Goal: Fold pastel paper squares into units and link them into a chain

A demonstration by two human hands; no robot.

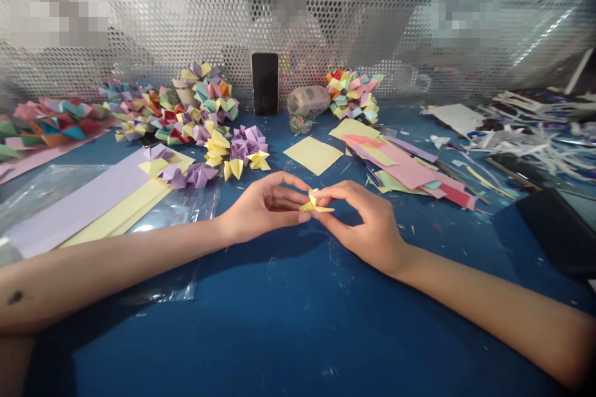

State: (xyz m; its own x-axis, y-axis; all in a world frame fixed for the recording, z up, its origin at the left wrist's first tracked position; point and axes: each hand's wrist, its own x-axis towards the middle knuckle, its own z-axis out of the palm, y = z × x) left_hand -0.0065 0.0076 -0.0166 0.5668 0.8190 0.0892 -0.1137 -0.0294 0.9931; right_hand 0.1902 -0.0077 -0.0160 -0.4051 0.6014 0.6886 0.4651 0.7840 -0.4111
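Between my two hands is a small folded yellow paper piece [317, 206], held above the blue table [261, 335]. My left hand [265, 206] pinches its left side with thumb and fingertips. On the other side, my right hand [365, 220] grips it between thumb and index finger. Beyond my hands lies a square yellow paper sheet [313, 155]. Several folded yellow pieces [233, 168] and purple pieces [246, 141] sit just past my left hand.
Colourful folded-paper clusters [172, 111] fill the back left. A phone [265, 84] stands against the perforated metal panel [223, 12], near a lying jar [308, 99]. Paper strips [400, 161] and a dark flat object [554, 229] are at right; a plastic bag [181, 279] lies left.
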